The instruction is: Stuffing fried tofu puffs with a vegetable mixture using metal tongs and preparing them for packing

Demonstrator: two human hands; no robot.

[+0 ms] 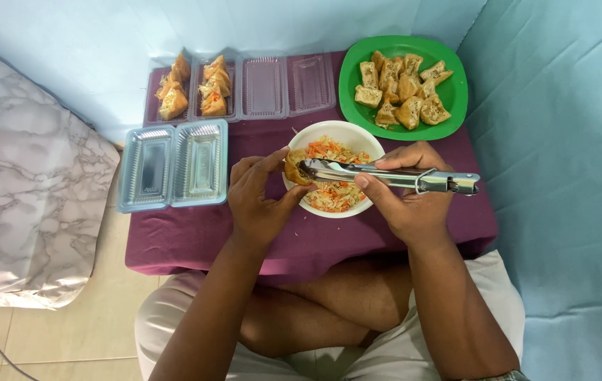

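Nearest the camera are the person's crossed legs, with both forearms reaching forward over them to a low worktop (195, 243) under a dark purple cloth.

The left hand (259, 197) pinches a fried tofu pocket (294, 169) between thumb and fingers, holding it at the near left rim of the white bowl (343, 130). The right hand (407, 194) is closed round a pair of metal tongs (386, 176), squeezing the arms together so the tips meet at the pocket's mouth. The tongs lie almost level across the bowl, handle end pointing right.

The bowl holds a shredded filling (333, 194) of pale strands and orange carrot. To stuff the pocket well, I judge it best kept over the bowl so loose shreds drop back in, with the opening tilted toward the tongs and only a light grip, since the skin looks thin enough to tear. Small loads pushed in with closed tips should fill it without splitting the seam.

Left of the bowl sits a pair of clear trays (174, 166), both without food. Farther back a row of four clear trays (244, 88) lies along the wall: the two on the left carry stuffed pockets (195, 88), the two on the right carry none. At the far right a green plate (456, 92) is piled with unfilled tofu (403, 88).
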